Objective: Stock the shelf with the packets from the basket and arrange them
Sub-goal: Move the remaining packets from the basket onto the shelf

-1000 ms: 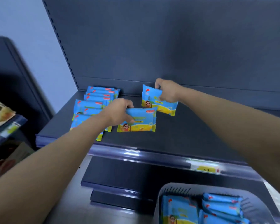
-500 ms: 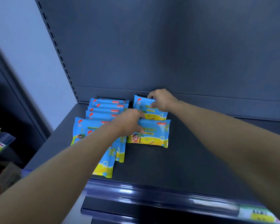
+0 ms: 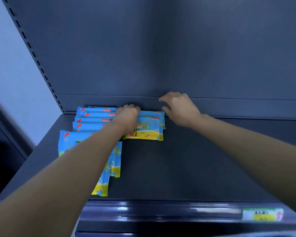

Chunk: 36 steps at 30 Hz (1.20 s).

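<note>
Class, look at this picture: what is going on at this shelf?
A person stocks a shelf bare-handed. The left grip holds two packets at the back of the shelf, beside the row of packets on the left. The right grip hovers open next to them, holding nothing.

The left arm [image 3: 70,168] covers much of the left row [image 3: 92,119] of packets. The left hand [image 3: 126,119] hides the left end of the front packet [image 3: 149,130]. Its fingertips drop behind the top edge, so its grip cannot be told. The back packet [image 3: 153,113] shows only a strip. The label [image 3: 262,214] is blurred and unreadable. That arm and the right arm [image 3: 246,144] are cut off at the edges.
</note>
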Motion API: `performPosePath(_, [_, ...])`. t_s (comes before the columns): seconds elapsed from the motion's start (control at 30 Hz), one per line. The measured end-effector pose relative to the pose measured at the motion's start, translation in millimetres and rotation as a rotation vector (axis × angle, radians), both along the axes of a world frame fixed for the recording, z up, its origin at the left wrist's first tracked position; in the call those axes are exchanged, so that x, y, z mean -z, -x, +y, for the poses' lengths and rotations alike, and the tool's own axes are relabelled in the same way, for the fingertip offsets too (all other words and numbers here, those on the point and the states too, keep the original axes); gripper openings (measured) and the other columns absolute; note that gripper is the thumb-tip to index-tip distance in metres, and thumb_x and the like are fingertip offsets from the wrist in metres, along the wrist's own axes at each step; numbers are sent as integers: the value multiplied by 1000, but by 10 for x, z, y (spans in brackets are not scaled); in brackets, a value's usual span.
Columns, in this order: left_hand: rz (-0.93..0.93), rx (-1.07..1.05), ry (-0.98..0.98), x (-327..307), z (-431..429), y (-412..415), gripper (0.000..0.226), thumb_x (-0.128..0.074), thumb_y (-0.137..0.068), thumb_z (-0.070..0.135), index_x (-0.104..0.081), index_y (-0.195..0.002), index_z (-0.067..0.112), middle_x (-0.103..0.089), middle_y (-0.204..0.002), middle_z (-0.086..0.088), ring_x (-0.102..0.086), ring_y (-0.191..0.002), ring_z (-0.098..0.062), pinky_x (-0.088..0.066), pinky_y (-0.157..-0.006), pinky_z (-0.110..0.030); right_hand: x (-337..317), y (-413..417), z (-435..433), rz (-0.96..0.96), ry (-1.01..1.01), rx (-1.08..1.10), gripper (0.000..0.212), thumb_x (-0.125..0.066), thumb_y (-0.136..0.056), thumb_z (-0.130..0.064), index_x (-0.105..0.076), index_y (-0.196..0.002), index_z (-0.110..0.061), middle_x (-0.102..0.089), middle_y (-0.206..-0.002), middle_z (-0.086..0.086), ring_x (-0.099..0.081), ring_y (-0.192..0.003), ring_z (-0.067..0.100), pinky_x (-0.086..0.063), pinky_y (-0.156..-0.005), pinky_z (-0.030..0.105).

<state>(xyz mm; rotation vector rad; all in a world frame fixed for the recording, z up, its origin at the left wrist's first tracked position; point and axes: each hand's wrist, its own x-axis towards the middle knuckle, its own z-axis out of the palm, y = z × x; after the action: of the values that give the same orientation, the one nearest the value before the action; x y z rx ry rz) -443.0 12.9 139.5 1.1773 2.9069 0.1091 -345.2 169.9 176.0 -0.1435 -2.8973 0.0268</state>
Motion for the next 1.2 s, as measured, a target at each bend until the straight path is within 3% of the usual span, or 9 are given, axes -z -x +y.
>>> performPosePath(0.27, [169, 71, -203, -218, 9, -450, 46, -59, -87, 22, -46, -129, 10, -47, -126, -8, -41, -118, -26, -27, -101, -33, -148, -627, 5, 127, -92, 5, 39, -48, -95, -23, -48, -133, -13, -48, -136, 5, -40, -127, 25, -23, -102, 34])
performPosePath(0.5, [419, 288, -504, -708, -40, -1261, 49, -73, -77, 15, -55, -120, 2, -56, -116, -15, -50, -111, -34, -30, -101, -37, -511, -1342, 9, 344, -257, -24, 43, -75, -74, -17, -62, -112, -2, -63, -112, 14, -59, -107, 35, -43, -89, 44])
performPosePath(0.7, [600, 331, -578, -1187, -15, -2013, 61, -78, -71, 17, -51, -122, -1, -53, -118, -16, -41, -112, -26, -26, -108, -41, -977, -2066, 89, 512, -309, -38, 49, -72, -72, -22, -59, -115, -2, -60, -119, 15, -55, -113, 36, -41, -93, 45])
performPosePath(0.9, [694, 345, -658, -1550, 110, -2824, 60, -76, -73, 18, -48, -123, -2, -52, -119, -18, -39, -112, -26, -18, -110, -37, -1330, -2854, 272, 634, -351, -55, 54, -77, -71, -20, -57, -117, 0, -54, -127, 20, -53, -115, 40, -44, -89, 49])
performPosePath(1.07, [670, 348, -684, -1455, 256, -3453, 56, -67, -78, 24, -46, -124, 0, -51, -121, -17, -40, -113, -26, -19, -112, -36, -1216, -3423, 479, 672, -354, -95, 53, -72, -73, -21, -55, -118, -1, -53, -128, 20, -51, -115, 40, -43, -90, 49])
performPosePath(1.2, [519, 324, -611, -875, 367, -3932, 59, -70, -75, 23, -48, -123, -1, -53, -120, -19, -39, -113, -26, -22, -110, -36, -653, -3825, 598, 565, -270, -147, 53, -67, -72, -24, -55, -118, -1, -55, -125, 20, -51, -113, 39, -42, -91, 48])
